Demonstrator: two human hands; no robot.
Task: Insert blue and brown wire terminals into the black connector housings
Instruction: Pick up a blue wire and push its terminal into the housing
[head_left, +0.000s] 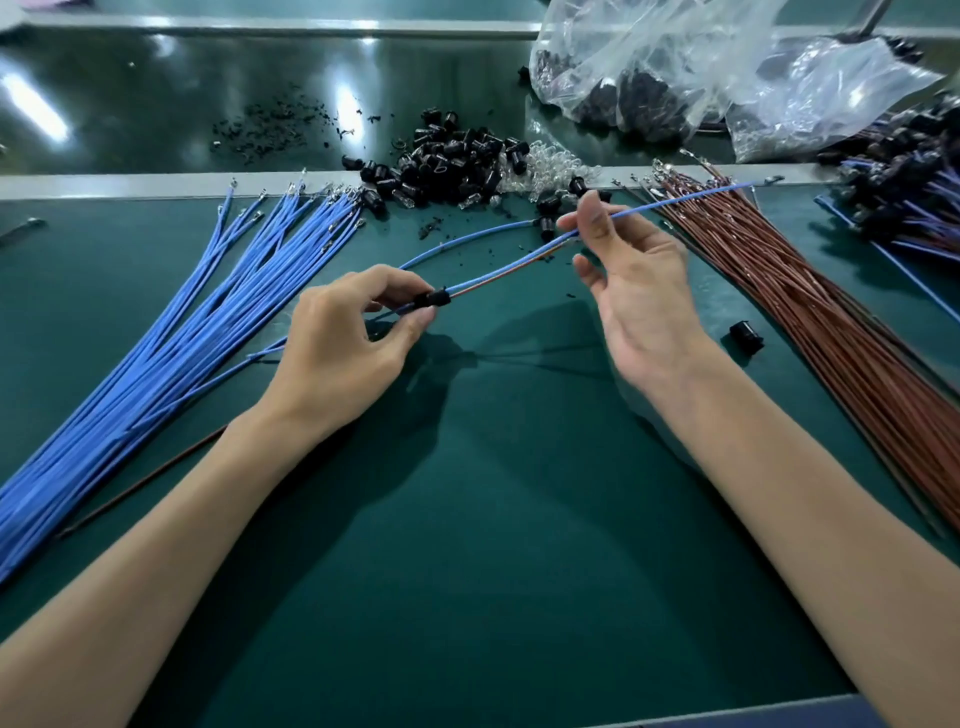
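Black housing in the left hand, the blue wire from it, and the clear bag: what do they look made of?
Black housing: probably moulded plastic, opaque with a dull sheen. Blue wire: flexible matte insulation, likely PVC or similar; it bends in a soft curve. Clear bag: thin plastic film, crumpled, glossy with highlights, contents visible through it.

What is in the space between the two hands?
A blue wire and a brown wire stretch from the black connector housing in the left hand to the right hand, seen in the head view.
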